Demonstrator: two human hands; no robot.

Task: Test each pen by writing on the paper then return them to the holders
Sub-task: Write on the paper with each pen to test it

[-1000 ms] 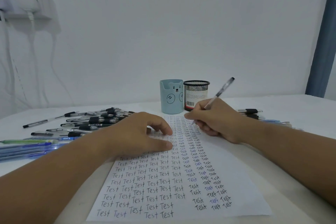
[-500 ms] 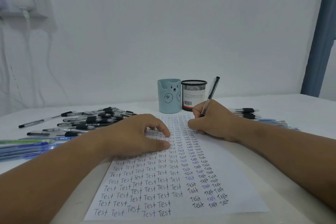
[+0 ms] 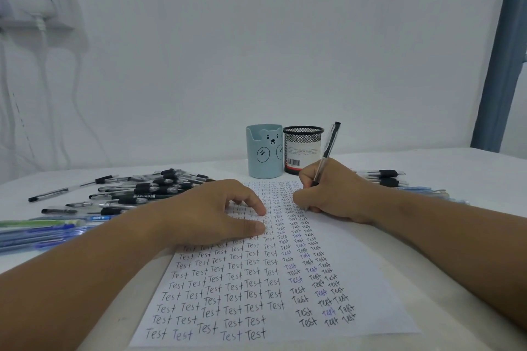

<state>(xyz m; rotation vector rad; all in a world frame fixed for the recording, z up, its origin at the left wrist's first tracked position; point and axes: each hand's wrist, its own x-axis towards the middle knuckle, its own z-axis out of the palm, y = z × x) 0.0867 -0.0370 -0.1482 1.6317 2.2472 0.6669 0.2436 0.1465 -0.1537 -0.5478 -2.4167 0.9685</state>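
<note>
1. A pen (image 3: 328, 151) is gripped in the right hand (image 3: 330, 194), fingers curled round the barrel, which is tilted slightly right with its black cap end up. The tip is hidden behind the hand, so contact with the sheet cannot be confirmed.
2. The paper (image 3: 368, 279) is pinned flat by the left hand (image 3: 211, 214): palm down, fingers loosely bent, thumb straight, nothing grasped.
3. Progress, as judged: the sheet is covered with columns of "Test", mostly black with a few in blue. The right hand is placed at the far end of the right-hand columns, so many pens appear to be tested already.
4. Both holders look empty from this angle: the blue bear cup (image 3: 263, 151) and the black mesh cup (image 3: 302, 149), set touching or nearly so just beyond the paper's far edge. Interiors are not visible. The return step appears to be mostly or wholly outstanding.
5. Loose pens are left on the table (image 3: 442, 159): a black pile (image 3: 148, 191) far left, a blue batch (image 3: 42, 232) at the left edge, a smaller group (image 3: 385, 177) behind the right wrist. Tested and untested cannot be told apart.
6. Obstructions: none between hand and holders. The pens behind the right forearm could be swept by it.
7. Background: white wall, cables hanging at left, a blue-grey upright at the far right.
</note>
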